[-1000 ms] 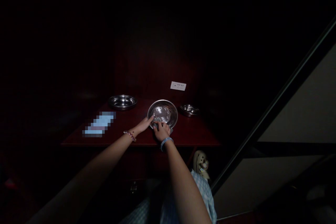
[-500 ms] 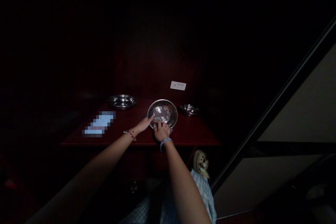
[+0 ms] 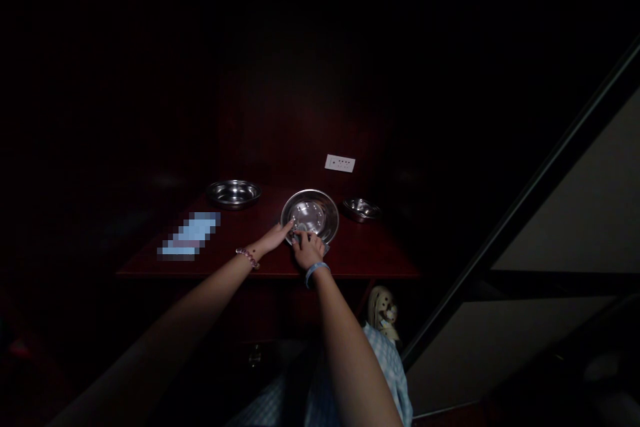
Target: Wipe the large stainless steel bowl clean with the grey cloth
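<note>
A shiny steel basin (image 3: pixel 311 203) is tilted toward me near the table's front. My left hand (image 3: pixel 274 237) grips its left rim, with the thumb over the inside edge. At the near rim, my right hand (image 3: pixel 308 250) has its fingers bent over a greyish, cloth-like piece (image 3: pixel 327 248). Only bits of this piece show past the fingers, so its exact kind is unclear. Small bright reflections dot the basin's inside. The undersides of both hands are hidden.
On the dark red table (image 3: pixel 250 260), another steel basin (image 3: pixel 234 193) stands back left, and smaller steel dishes (image 3: pixel 362 209) lie right. A blurred-out bright rectangle (image 3: pixel 190 235) is at left. A white socket plate (image 3: pixel 340 163) is on the wall. Below, a beige clog (image 3: pixel 383 310) shows.
Both hands and the basin stay almost in place. The right fingers have shifted very slightly at the near rim.
</note>
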Motion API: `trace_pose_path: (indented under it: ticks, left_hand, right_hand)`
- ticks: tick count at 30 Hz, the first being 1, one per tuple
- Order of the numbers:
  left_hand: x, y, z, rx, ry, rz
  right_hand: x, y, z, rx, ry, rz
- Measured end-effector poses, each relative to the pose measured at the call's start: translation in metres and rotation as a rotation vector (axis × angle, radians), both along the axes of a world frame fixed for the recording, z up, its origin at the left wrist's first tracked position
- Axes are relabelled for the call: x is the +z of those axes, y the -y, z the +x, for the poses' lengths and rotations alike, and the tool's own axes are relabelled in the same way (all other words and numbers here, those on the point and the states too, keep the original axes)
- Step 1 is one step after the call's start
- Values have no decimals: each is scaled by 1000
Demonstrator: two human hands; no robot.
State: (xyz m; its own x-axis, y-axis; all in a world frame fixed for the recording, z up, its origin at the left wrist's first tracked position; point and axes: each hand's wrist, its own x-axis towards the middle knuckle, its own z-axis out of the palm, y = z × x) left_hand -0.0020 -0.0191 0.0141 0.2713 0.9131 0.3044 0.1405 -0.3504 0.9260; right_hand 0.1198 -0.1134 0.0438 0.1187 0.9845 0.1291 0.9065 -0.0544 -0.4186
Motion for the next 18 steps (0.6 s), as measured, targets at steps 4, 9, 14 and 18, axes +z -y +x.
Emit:
trace_pose_path:
  ticks: [4,9,14,18]
  left_hand:
    - [0,0,0,-12,11,10]
    - [0,0,0,-5,16,9]
    - [-2,-3,0,-12,10,-7]
    - [-3,-4,1,-4,29,10]
  right_hand:
    - [0,0,0,2,-5,-5]
    - [1,1,1,20,8,-4]
    - [3,2,1,30,7,-5]
    - [3,2,1,34,21,-11]
